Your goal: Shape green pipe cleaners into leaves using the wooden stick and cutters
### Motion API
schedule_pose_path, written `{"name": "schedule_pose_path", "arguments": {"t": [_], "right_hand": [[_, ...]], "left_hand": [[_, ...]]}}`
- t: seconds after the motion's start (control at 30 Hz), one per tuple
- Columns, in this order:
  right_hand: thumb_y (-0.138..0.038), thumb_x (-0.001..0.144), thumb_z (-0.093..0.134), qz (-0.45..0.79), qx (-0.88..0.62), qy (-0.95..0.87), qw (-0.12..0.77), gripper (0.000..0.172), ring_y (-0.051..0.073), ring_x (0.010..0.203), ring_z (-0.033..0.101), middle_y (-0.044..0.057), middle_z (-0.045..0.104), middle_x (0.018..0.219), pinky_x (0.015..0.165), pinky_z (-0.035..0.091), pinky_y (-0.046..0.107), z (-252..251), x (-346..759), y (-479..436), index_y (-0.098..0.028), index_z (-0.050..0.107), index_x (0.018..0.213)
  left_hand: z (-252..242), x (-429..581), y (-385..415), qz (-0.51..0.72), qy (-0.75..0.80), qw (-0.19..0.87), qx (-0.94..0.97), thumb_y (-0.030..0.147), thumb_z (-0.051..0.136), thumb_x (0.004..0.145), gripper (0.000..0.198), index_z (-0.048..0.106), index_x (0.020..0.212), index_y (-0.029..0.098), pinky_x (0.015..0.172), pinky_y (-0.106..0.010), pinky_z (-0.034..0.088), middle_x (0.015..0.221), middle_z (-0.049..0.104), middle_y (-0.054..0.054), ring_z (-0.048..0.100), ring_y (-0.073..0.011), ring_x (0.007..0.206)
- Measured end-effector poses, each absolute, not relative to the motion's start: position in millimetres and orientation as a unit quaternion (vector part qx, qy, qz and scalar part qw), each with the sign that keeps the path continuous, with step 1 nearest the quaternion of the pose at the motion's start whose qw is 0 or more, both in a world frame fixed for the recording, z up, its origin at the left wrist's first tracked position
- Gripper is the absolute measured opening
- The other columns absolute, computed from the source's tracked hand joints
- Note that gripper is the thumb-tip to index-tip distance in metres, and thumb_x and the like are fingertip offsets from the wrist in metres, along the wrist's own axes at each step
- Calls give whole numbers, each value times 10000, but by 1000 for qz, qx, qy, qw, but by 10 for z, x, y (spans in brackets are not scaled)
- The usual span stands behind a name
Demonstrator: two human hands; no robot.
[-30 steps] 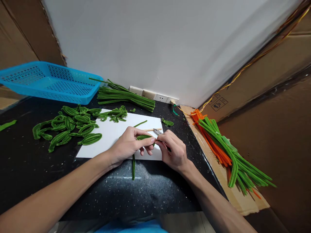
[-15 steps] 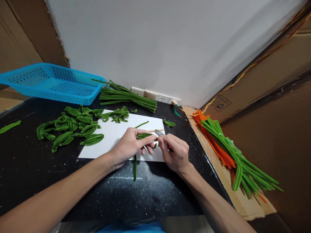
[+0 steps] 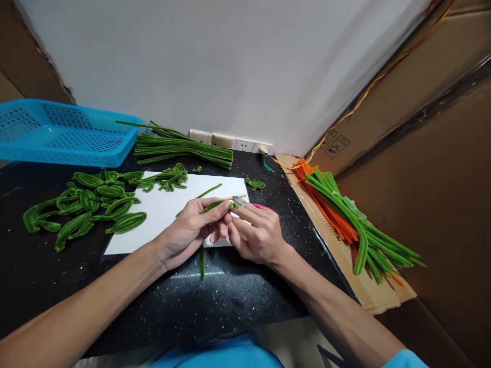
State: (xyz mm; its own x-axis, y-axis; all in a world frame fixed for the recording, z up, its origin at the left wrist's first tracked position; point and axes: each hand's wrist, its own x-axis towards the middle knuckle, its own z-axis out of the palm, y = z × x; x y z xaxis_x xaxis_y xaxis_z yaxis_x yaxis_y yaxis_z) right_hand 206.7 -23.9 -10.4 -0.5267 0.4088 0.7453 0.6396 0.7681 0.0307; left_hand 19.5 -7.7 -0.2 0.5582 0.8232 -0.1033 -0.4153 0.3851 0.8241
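Observation:
My left hand (image 3: 192,220) pinches a green pipe-cleaner leaf (image 3: 212,205) between thumb and fingers, above a white sheet (image 3: 161,220). The leaf's curled right end (image 3: 232,206) meets the fingertips of my right hand (image 3: 259,230), which are closed around it; their exact grip is partly hidden. A green pipe-cleaner strand (image 3: 202,263) hangs down below my left hand. Behind my right hand lies a metal cutting tool (image 3: 240,201) with a pink handle (image 3: 264,207), beside a thin wooden stick (image 3: 233,197). Another green pipe cleaner (image 3: 209,190) rests on the sheet.
Finished-looking green leaves (image 3: 88,200) are heaped at left, partly on the sheet. Behind stand a blue basket (image 3: 130,148) and a bundle of dark green pipe cleaners (image 3: 184,152). Orange (image 3: 345,227) and bright green pipe cleaners (image 3: 368,240) lie on cardboard at right, near wall sockets (image 3: 243,146).
The view has swung slightly right. My right fingers have shifted from a tight pinch at the leaf's end to a straighter hold beneath it, and the tool's pink handle now shows.

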Motion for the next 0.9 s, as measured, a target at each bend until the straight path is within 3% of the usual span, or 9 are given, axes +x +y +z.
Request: {"name": "schedule_pose_path", "arguments": {"t": [0.17, 0.33, 0.5, 0.73, 0.8, 0.9], "right_hand": [[-150, 978, 558, -9, -334, -817, 469, 166, 183, 718, 716, 104, 770, 860, 640, 561, 299, -78, 2069, -260, -168, 667, 853], [-176, 999, 605, 68, -378, -778, 498, 80, 101, 567, 602, 72, 764, 945, 505, 481, 245, -51, 2099, -281, -167, 671, 1043], [-187, 1014, 597, 4, -344, -805, 484, 66, 106, 543, 550, 25, 701, 761, 499, 444, 253, -61, 2088, -253, -176, 654, 982], [-118, 992, 567, -23, -327, -817, 474, 189, 103, 511, 439, -17, 574, 631, 483, 351, 260, -68, 2085, -251, -194, 608, 824], [-141, 981, 566, 36, -352, -802, 482, 226, 98, 502, 409, -29, 538, 605, 483, 342, 257, -51, 2066, -280, -197, 596, 765], [-245, 978, 593, 225, -411, -730, 498, 296, 89, 493, 388, -43, 491, 568, 472, 327, 237, -6, 2033, -307, -193, 586, 686]], "left_hand": [[19, 179, -66, 407, 262, 780, 396, 306, 824, 901, 199, 771, 840, 125, 443, -138, 450, 719, 670, 2, 606, -64, 527], [2, 160, -40, 392, 264, 786, 399, 297, 818, 902, 179, 789, 859, 125, 410, -123, 445, 703, 650, 16, 599, -52, 502], [35, 193, -67, 384, 280, 766, 433, 334, 816, 901, 247, 766, 805, 112, 416, -132, 461, 690, 651, 6, 585, -55, 496], [18, 215, -85, 388, 312, 709, 500, 408, 850, 852, 319, 768, 811, 103, 432, -172, 482, 697, 675, -24, 610, -90, 516], [10, 221, -85, 395, 317, 682, 528, 420, 838, 857, 323, 769, 816, 107, 434, -191, 486, 698, 682, -32, 617, -104, 520], [20, 217, -85, 408, 340, 629, 567, 434, 815, 874, 332, 769, 805, 112, 453, -202, 481, 658, 675, -33, 609, -110, 516]]}}
